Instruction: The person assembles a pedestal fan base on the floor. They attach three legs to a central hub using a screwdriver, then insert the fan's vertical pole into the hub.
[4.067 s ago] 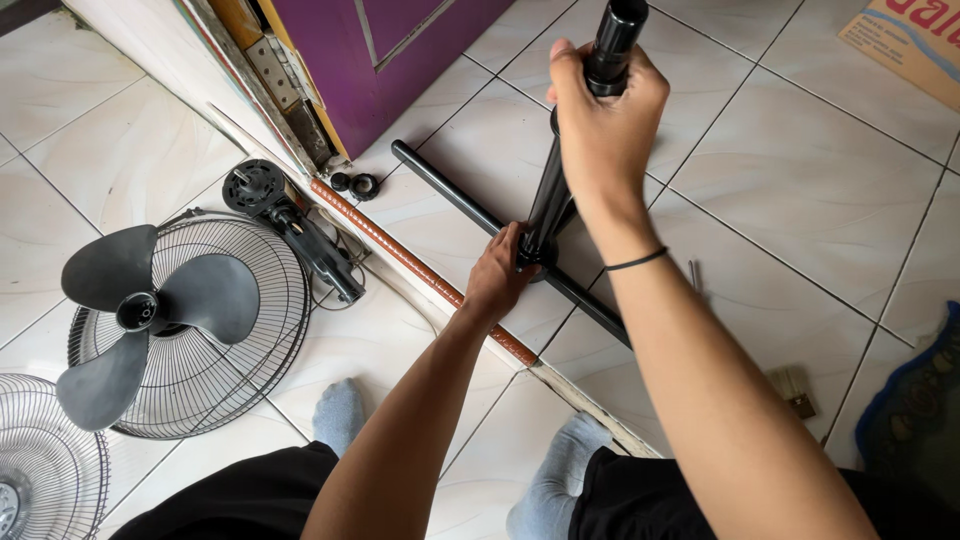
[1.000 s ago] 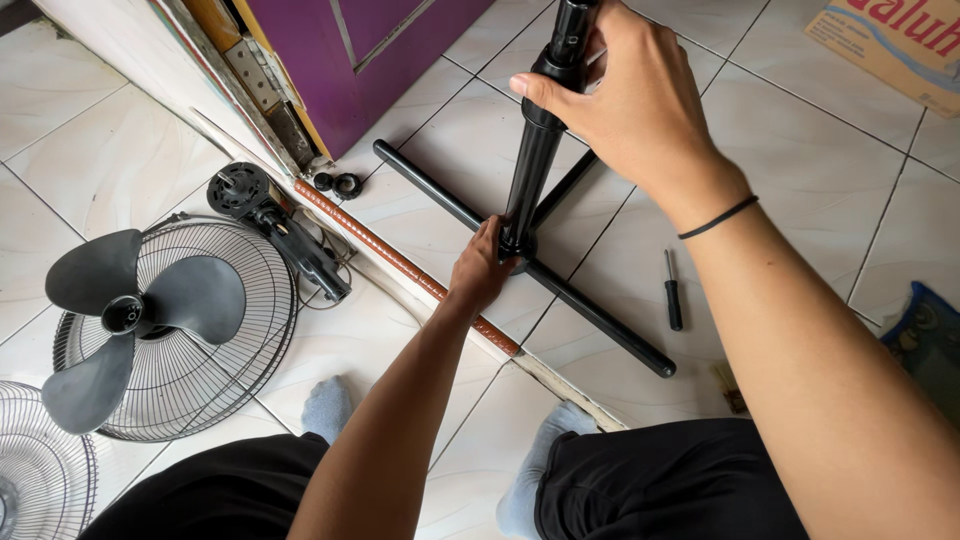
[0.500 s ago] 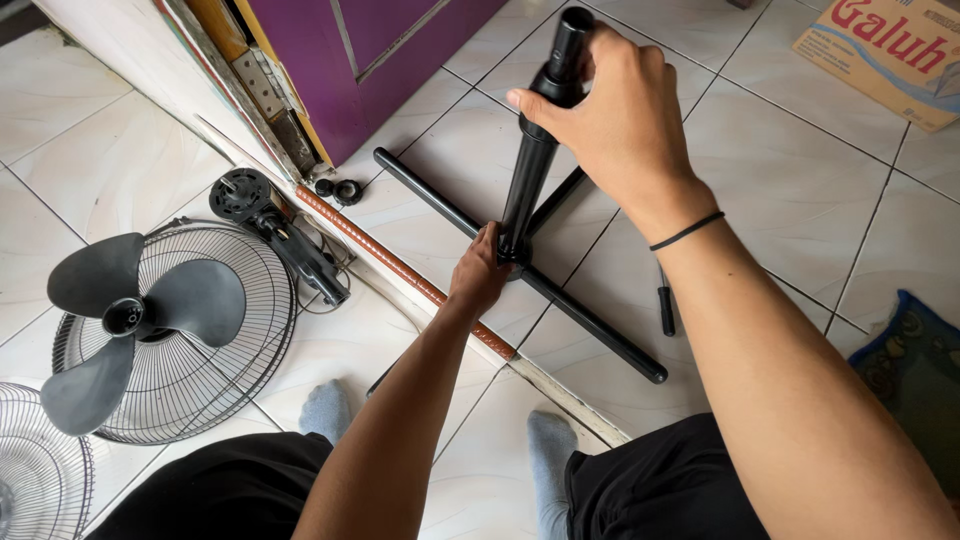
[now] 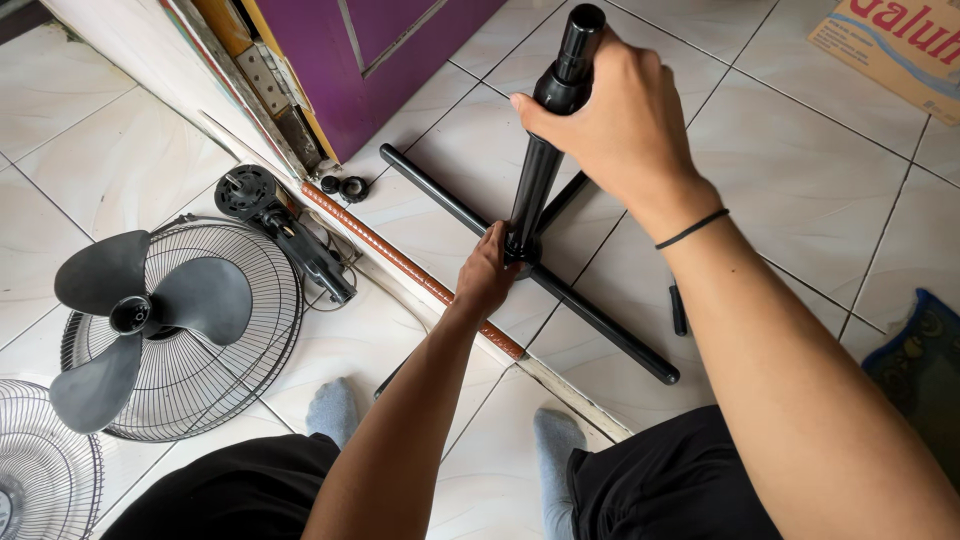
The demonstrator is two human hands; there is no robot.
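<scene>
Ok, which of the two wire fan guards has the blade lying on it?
The fuller-seen guard, nearer the motor unit: the dark three-lobed blade rests on it. The other guard, cut off at the bottom left corner, carries no blade.

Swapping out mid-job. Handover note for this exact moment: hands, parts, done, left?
Right hand: gripped around the upper part of the black pole, holding it upright.
Left hand: at the pole's foot, where it meets the cross base on the floor tiles.
Parts: fan blade lies on a wire grille; second grille at lower left; motor unit by the doorway; two small black rings near the purple door; small dark tool on the tile.
Done: pole stands on base.
Left: joint tightness can't be seen; motor, blade and grilles are unmounted.
</scene>
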